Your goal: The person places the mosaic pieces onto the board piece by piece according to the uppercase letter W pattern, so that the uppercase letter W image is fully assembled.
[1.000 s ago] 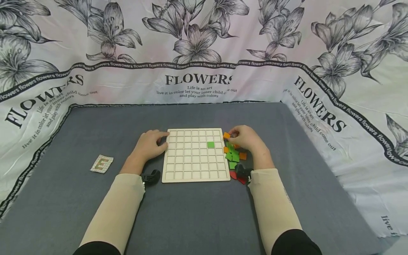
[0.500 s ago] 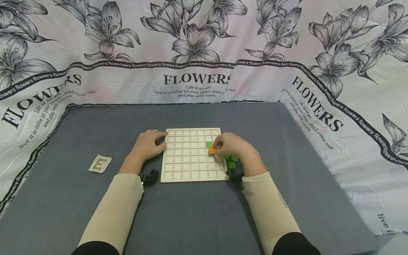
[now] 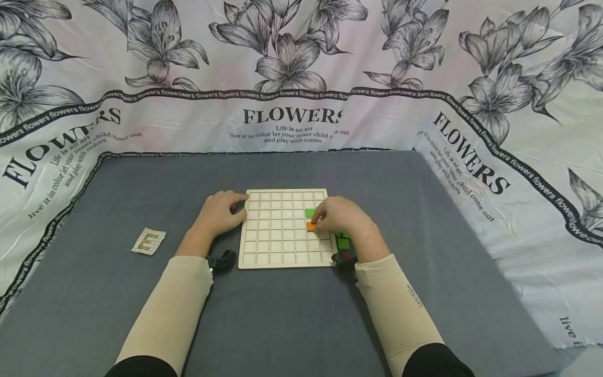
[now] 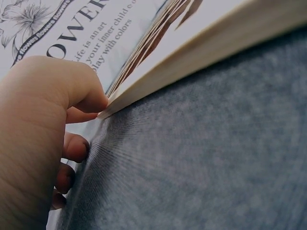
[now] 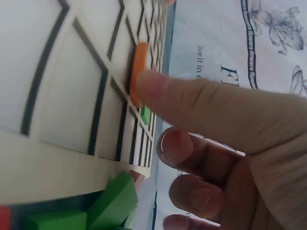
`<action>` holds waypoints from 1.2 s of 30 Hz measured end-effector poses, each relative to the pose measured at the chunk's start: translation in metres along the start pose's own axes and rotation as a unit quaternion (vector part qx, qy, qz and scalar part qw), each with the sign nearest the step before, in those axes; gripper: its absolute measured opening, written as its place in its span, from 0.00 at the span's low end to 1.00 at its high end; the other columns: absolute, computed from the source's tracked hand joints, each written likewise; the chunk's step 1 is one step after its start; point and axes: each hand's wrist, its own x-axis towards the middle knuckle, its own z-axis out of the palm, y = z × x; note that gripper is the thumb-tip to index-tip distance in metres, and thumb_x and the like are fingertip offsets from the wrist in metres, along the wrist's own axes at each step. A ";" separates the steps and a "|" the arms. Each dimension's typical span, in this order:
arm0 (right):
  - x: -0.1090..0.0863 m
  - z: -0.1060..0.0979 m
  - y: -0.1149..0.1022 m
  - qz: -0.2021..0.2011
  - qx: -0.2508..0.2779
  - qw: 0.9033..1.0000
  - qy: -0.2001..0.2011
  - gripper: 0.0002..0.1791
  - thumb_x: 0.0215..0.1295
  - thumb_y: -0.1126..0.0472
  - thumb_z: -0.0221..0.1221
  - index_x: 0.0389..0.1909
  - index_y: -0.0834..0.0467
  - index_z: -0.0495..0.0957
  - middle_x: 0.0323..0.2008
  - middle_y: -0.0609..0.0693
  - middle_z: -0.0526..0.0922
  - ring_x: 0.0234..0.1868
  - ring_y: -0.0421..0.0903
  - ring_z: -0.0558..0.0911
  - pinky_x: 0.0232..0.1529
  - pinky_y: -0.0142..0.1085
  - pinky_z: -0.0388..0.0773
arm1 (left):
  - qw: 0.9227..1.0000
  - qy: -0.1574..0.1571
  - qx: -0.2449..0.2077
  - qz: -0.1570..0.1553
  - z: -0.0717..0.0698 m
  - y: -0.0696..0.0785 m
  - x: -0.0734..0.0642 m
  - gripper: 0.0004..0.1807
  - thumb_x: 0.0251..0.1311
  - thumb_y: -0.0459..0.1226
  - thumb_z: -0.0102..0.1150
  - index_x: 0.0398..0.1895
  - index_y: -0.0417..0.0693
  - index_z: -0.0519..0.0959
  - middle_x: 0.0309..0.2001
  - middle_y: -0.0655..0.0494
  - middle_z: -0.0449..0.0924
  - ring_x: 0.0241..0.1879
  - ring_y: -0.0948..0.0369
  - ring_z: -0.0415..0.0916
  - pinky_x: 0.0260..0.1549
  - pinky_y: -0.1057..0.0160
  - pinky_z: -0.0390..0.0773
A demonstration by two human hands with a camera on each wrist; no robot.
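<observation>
An orange tile (image 3: 311, 226) is located on the right-hand part of a pale gridded board (image 3: 273, 246), next to a green tile (image 3: 309, 213) and on the side of it toward the person. The orange tile is pinched by the right hand (image 3: 343, 215); in the right wrist view it is seen to be pressed by the thumb, with other fingers curled below. Whether it is fully seated in a cell cannot be told. The left edge of the board is touched near the far corner by the left hand (image 3: 218, 212), which is relaxed rather than clenched: thumb and forefinger are held apart, and the remaining fingers are shown loosely bent in the left wrist view.

Just beside the right edge of the board, loose green tiles (image 3: 343, 243) are gathered, partly hidden by the right hand; one is shown at a slant in the right wrist view. A red piece (image 3: 346, 255) is partly exposed near them. A dark device (image 3: 222, 260) is worn at the left wrist. Farther left, well apart from the board, a small card (image 3: 148, 241) printed with a coloured grid is laid on the grey-covered counter (image 3: 282, 314). The background is formed by a white cloth (image 3: 292, 120) printed with flowers and lettering.
</observation>
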 end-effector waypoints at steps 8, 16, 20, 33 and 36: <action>0.005 0.003 0.002 0.000 -0.023 0.999 0.035 0.03 0.61 0.56 0.70 0.31 0.46 0.92 0.34 0.40 0.87 0.33 0.42 0.80 0.40 0.41 0.77 | 1.000 -0.001 0.001 0.000 0.001 -0.001 0.001 0.28 0.64 0.44 0.54 0.67 0.49 0.80 0.28 0.53 0.68 0.30 0.54 0.63 0.37 0.53 0.59; -0.010 -0.017 0.032 0.045 0.081 0.993 0.072 0.17 0.72 0.52 0.63 0.56 0.54 0.86 0.45 0.51 0.86 0.40 0.50 0.82 0.45 0.46 0.78 | 1.000 0.000 -0.001 0.004 0.002 0.000 0.000 0.27 0.64 0.44 0.54 0.67 0.48 0.80 0.28 0.53 0.68 0.31 0.54 0.64 0.38 0.52 0.60; -0.014 -0.022 0.050 0.071 0.105 0.990 0.064 0.19 0.72 0.55 0.63 0.60 0.56 0.84 0.53 0.57 0.82 0.47 0.54 0.81 0.49 0.49 0.78 | 1.000 0.001 0.002 0.004 0.002 0.000 0.001 0.27 0.64 0.44 0.54 0.67 0.48 0.80 0.28 0.53 0.68 0.31 0.53 0.64 0.38 0.52 0.60; -0.002 -0.006 0.074 0.095 0.107 0.988 0.050 0.16 0.73 0.57 0.60 0.58 0.53 0.86 0.57 0.57 0.82 0.53 0.53 0.79 0.55 0.51 0.76 | 1.000 0.005 -0.004 0.002 0.003 -0.001 -0.001 0.27 0.65 0.44 0.54 0.66 0.48 0.80 0.29 0.53 0.68 0.32 0.53 0.64 0.39 0.52 0.60; -0.002 -0.007 0.075 0.088 0.108 0.989 0.049 0.17 0.71 0.61 0.60 0.58 0.54 0.85 0.52 0.56 0.82 0.48 0.52 0.78 0.50 0.48 0.75 | 1.000 0.005 -0.006 0.000 0.002 -0.001 0.000 0.27 0.65 0.44 0.54 0.66 0.49 0.80 0.29 0.53 0.68 0.33 0.53 0.64 0.39 0.51 0.59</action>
